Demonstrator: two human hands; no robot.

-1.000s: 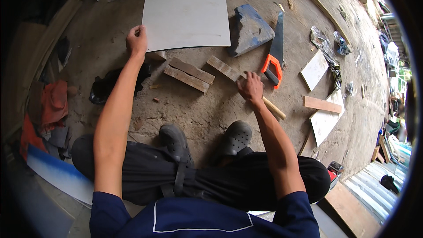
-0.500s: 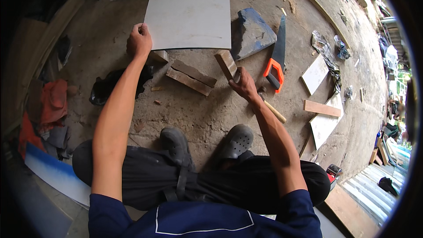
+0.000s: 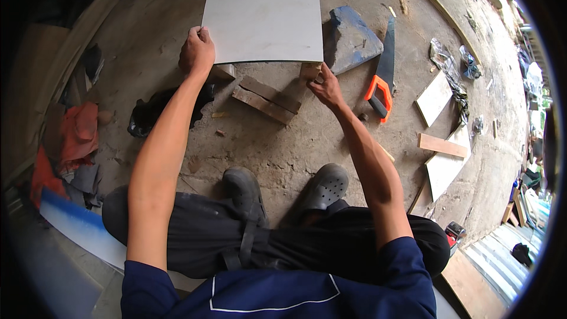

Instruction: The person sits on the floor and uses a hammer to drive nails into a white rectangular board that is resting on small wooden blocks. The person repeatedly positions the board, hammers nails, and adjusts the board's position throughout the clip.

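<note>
A square white board (image 3: 266,18) lies raised off the concrete floor in front of me. My left hand (image 3: 198,51) is closed on its left edge near the close corner, fingers curled over the rim. Under the board's near right corner, my right hand (image 3: 326,87) grips a wooden block (image 3: 309,71) whose far part is hidden by the board. Another block (image 3: 223,72) shows beneath the near left corner. Between the two, apart from both hands, a dark grooved wood piece (image 3: 269,99) rests on the floor.
Right of the board are a blue-stained stone block (image 3: 352,38) and a handsaw (image 3: 385,65) with an orange handle. White board offcuts (image 3: 434,97) and a wood strip (image 3: 442,145) lie further right. Left, there are a black plastic bag (image 3: 150,112) and a red cloth (image 3: 78,133).
My right hand has moved away from me, bringing the wooden block from in front of the board to under its near right corner. My left hand keeps its grip on the board.
</note>
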